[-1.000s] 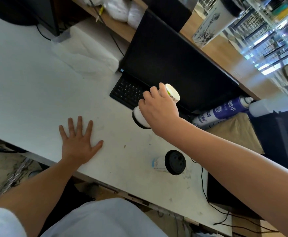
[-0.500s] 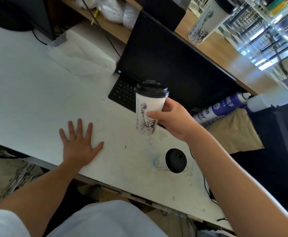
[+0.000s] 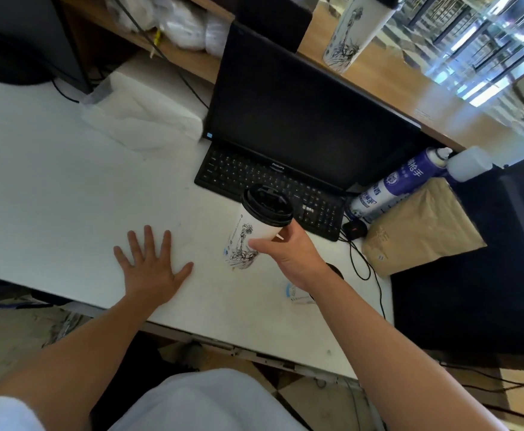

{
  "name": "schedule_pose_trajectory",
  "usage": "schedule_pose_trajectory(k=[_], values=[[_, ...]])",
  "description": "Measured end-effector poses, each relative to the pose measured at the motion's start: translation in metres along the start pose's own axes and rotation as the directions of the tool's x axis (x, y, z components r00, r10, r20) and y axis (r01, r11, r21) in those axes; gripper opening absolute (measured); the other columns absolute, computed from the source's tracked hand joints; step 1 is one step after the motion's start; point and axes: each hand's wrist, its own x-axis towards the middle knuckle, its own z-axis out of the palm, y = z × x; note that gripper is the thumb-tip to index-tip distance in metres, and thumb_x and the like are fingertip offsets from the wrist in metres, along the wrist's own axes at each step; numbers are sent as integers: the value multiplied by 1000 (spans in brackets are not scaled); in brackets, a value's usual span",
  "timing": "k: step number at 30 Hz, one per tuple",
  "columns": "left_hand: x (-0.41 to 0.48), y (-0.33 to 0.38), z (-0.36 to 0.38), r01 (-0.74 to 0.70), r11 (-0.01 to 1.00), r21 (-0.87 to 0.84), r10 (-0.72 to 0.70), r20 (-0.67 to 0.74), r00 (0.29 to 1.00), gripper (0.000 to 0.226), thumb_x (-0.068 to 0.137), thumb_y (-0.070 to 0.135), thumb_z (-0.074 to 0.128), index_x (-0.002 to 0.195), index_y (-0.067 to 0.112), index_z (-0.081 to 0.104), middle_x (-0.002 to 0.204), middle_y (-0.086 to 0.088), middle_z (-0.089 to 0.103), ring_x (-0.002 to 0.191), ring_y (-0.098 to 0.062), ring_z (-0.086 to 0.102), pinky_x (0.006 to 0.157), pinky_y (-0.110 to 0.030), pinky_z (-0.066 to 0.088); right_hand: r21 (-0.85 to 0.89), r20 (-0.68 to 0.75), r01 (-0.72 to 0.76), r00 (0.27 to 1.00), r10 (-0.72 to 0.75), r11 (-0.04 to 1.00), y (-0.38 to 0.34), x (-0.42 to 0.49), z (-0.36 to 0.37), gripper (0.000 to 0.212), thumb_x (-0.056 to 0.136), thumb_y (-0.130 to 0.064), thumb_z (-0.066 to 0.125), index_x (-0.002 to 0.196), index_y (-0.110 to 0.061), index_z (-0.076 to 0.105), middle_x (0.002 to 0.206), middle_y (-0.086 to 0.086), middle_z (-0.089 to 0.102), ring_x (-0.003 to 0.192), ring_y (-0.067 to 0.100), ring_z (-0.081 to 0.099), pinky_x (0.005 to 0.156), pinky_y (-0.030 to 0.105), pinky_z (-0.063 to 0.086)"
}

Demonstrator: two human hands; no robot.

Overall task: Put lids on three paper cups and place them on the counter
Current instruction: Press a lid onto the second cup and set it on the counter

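White desk (image 3: 52,188) fills most of the view, with a dark monitor (image 3: 301,113) and a black keyboard (image 3: 254,178) toward its back edge. A wooden counter (image 3: 410,82) runs behind and above them.

The right hand (image 3: 292,253) grips a paper cup (image 3: 248,241) printed with a black ink drawing, thumb and fingers curled round its side. This cup sits over the middle of the desk, just in front of the keyboard. It is tilted, and its black lid (image 3: 267,205) leans toward the keys. Whether its base touches the desk cannot be told.

The left hand (image 3: 152,269) lies flat on the desk near the front edge, fingers spread and holding nothing, apart from the cup.

A second cup (image 3: 296,293) stands near the front right part of the desk, mostly hidden under the right forearm. A third cup (image 3: 351,35), lidded and bearing the same drawing, stands on the wooden counter behind the monitor.

At the desk's right edge a blue and white spray can (image 3: 391,185) lies beside a brown paper bag (image 3: 419,228). A crumpled plastic bag (image 3: 139,116) rests left of the monitor.
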Motion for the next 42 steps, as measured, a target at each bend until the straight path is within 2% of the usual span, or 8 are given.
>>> schedule_pose_trajectory(k=[3,5,7,9,13,17,26,42], values=[[2,12,-23,71,997,-40,-64,155,986,97,90,76,34,160,25,-8,166,-15,-24,150,-45,-24,117,-66,-7,3,11,21,1000,-21,1000,-3,0,-2,68,75,8,84,133,-13,57,120,2,72,108,18,72,85,26,58],[4,27,-54,53,979,-196,-9,219,976,88,90,62,57,159,24,18,169,-15,4,153,-45,3,120,-57,15,8,15,36,999,-36,999,-6,0,-3,67,75,8,84,132,-15,57,120,1,72,107,16,72,82,24,59],[4,46,-89,-42,831,-554,199,226,954,70,86,31,77,148,21,44,153,-12,44,135,-34,46,107,-38,42,19,21,50,999,-50,999,-9,1,-3,66,75,9,83,131,-16,57,120,1,72,107,16,72,81,23,59],[-3,66,-124,-85,634,-769,382,216,899,72,79,3,81,141,21,49,136,-7,60,110,-22,65,90,-34,55,26,26,69,997,-70,997,-12,1,-5,67,75,10,83,131,-15,57,122,3,71,109,16,71,82,25,60],[-18,99,-167,-230,521,-822,564,129,816,82,72,-5,83,139,25,45,123,6,62,110,-12,63,75,-22,58,27,15,125,992,-126,992,-17,3,-9,66,72,10,85,125,-21,59,120,3,71,109,18,71,88,34,61],[-25,119,-184,-347,476,-808,570,-17,821,74,70,2,87,130,28,51,114,12,66,103,-9,67,69,-16,57,37,34,189,981,-190,981,-27,-2,-20,67,73,10,84,126,-21,59,119,2,73,108,16,73,86,32,62],[-26,151,-205,-425,543,-724,581,-41,813,73,68,8,89,130,24,56,118,5,68,109,-17,67,89,-36,60,35,36,260,965,-261,965,-37,-4,-53,64,75,5,85,129,-20,61,119,0,75,109,16,73,87,33,62],[11,226,-278,-591,498,-635,631,-202,749,61,73,37,86,128,28,61,118,12,71,110,-6,66,93,-39,59,-242,-100,399,896,-432,884,-124,20,-116,61,73,-20,91,128,-23,64,117,-8,74,104,6,71,84,24,59]])
